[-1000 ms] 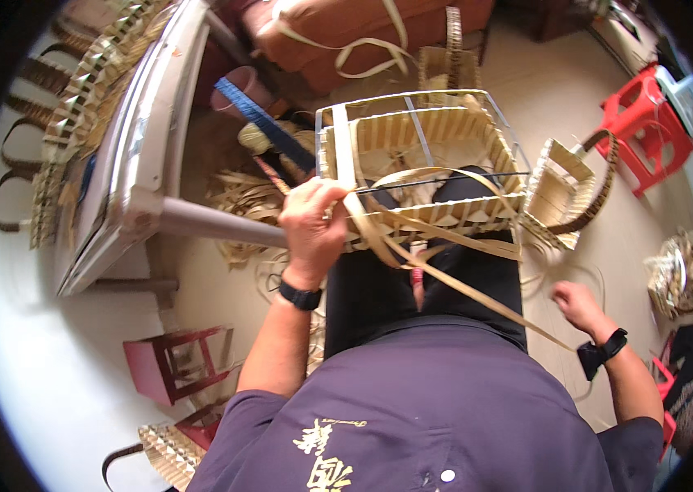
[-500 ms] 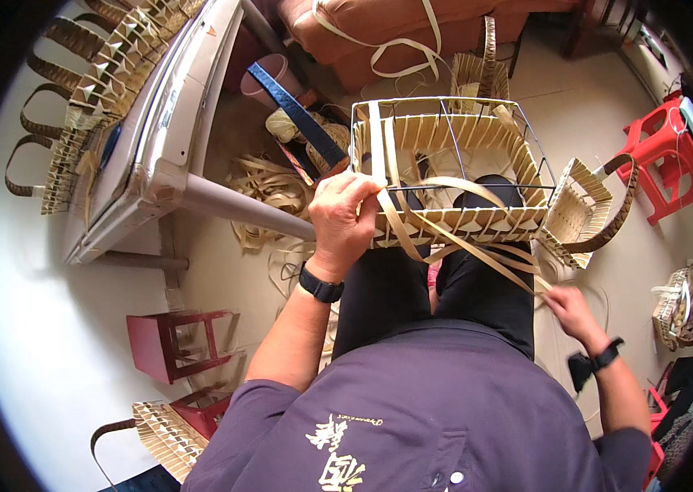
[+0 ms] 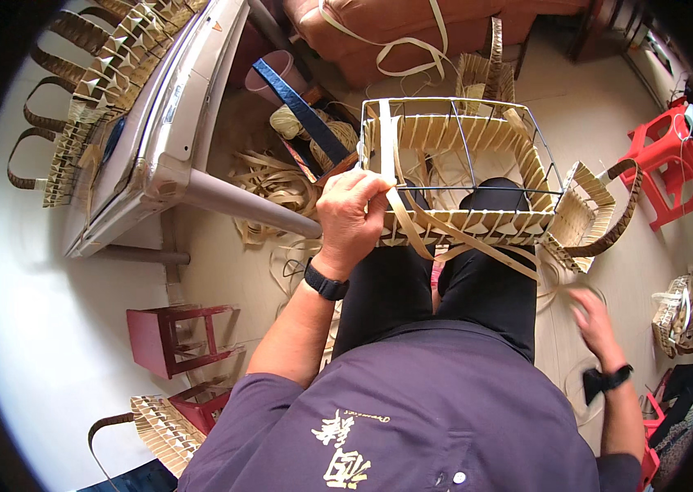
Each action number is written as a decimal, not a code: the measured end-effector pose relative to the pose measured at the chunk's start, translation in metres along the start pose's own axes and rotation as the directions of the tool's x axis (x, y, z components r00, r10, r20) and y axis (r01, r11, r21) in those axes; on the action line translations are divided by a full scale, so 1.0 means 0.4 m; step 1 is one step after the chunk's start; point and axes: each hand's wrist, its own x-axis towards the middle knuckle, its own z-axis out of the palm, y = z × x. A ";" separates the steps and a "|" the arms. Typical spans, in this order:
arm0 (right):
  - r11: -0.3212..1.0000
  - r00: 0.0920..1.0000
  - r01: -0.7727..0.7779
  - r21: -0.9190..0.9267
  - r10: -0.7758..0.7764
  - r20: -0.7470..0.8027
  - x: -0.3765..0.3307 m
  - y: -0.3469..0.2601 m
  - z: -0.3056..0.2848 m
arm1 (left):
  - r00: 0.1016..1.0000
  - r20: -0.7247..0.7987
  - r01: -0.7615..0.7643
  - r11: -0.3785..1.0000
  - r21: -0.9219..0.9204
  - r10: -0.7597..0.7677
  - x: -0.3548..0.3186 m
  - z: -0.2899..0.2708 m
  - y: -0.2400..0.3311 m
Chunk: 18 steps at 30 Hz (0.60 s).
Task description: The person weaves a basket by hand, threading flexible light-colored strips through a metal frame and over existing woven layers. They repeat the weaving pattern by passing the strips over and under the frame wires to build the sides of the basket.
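Observation:
On my lap rests a rectangular basket [image 3: 531,176], its dark wire frame wrapped with pale flat strips along the sides and its bottom uncovered. My left hand [image 3: 350,213] is closed at the near left corner, pinching a pale flat strip [image 3: 386,139] against the wire. That strip spans the frame's left end, and its loose length [image 3: 486,248] trails across the near side toward the right. Apart from the basket, my right hand [image 3: 594,324] is off to the right, slightly blurred, fingers spread with nothing visible in them.
A small handled basket [image 3: 580,209] stands against the right side of the frame. Red plastic stools [image 3: 674,164] stand farther right. At left, a table leg [image 3: 252,205] crosses near my left hand, with a heap of strips [image 3: 277,189] and a blue-handled box [image 3: 309,123] beyond.
My right hand has let go of the loose strip and moved a little right and down. The left hand keeps its pinch at the corner.

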 end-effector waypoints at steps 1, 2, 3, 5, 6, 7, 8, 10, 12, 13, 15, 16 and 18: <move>0.995 0.996 0.077 0.062 -0.073 -0.051 0.122 -0.182 0.005 | 1.000 0.005 -0.010 1.000 0.004 0.010 0.003 0.007 -0.003; 0.976 0.971 0.203 0.085 -0.189 -0.148 0.210 -0.300 0.023 | 1.000 0.006 -0.021 1.000 0.007 0.021 0.009 0.013 -0.009; 0.948 0.939 0.307 0.084 -0.287 -0.188 0.282 -0.402 0.036 | 1.000 -0.001 -0.028 1.000 -0.001 0.028 0.013 0.021 -0.014; 0.921 0.893 0.388 0.027 -0.369 -0.260 0.389 -0.522 0.105 | 0.999 0.033 -0.023 1.000 0.004 0.023 0.028 0.016 -0.007; 0.946 0.926 0.323 0.012 -0.313 -0.210 0.421 -0.594 0.114 | 0.999 0.035 -0.017 1.000 0.013 0.017 0.024 0.010 -0.010; 0.954 0.946 0.288 0.085 -0.269 -0.184 0.439 -0.636 0.133 | 0.999 0.033 -0.003 1.000 0.021 0.002 0.020 0.008 -0.011; 0.956 0.963 0.246 0.157 -0.223 -0.152 0.451 -0.653 0.150 | 1.000 0.030 0.000 1.000 0.024 0.000 0.018 0.008 -0.012; 0.896 0.883 0.441 0.047 -0.423 -0.204 0.445 -0.607 0.152 | 1.000 0.014 -0.007 1.000 0.011 0.006 0.015 0.011 -0.009; 0.769 0.738 0.629 -0.115 -0.637 -0.222 0.403 -0.550 0.126 | 1.000 0.001 -0.008 1.000 0.025 0.008 0.011 0.007 -0.012; 0.788 0.774 0.599 -0.143 -0.615 -0.149 0.355 -0.483 0.120 | 1.000 -0.008 -0.017 0.999 0.035 0.018 0.007 0.007 -0.011; 0.879 0.878 0.446 -0.169 -0.466 -0.108 0.213 -0.303 0.114 | 1.000 -0.006 -0.002 0.999 0.032 0.002 0.006 0.000 -0.002; 0.909 0.909 0.383 -0.167 -0.403 -0.108 0.102 -0.127 0.142 | 1.000 0.006 -0.002 1.000 0.020 0.002 0.011 0.002 0.006; 0.891 0.983 0.015 -0.454 0.070 0.170 -0.214 0.187 0.155 | 1.000 0.004 0.008 1.000 -0.002 -0.008 0.011 0.007 0.009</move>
